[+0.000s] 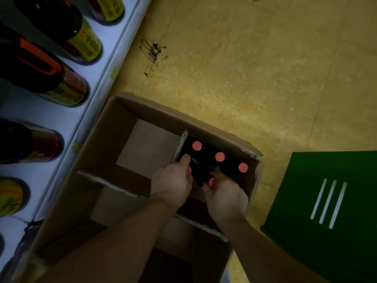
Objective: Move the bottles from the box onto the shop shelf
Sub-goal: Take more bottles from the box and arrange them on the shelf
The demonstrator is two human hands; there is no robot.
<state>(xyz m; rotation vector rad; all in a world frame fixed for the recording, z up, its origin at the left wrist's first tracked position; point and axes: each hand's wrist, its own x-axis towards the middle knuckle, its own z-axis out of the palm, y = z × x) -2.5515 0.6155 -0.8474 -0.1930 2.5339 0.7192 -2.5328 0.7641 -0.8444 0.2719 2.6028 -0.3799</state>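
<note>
Both hands down in box (pixel 142 111), left hand (pixel 173 180) and right hand (pixel 226 196) each clamped on red-capped bottle neck; lift straight up, clear of divider (pixel 180 148), then onto shelf (pixel 98 82)

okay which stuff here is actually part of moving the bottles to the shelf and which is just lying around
Part of the job: cardboard box, red-capped bottles, shop shelf, left hand, right hand.
Just lying about: green crate, dark stain on the floor.

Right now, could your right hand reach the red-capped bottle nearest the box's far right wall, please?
Probably yes: the right hand is already inside the box, and that bottle stands uncovered just beyond its fingers.
</note>
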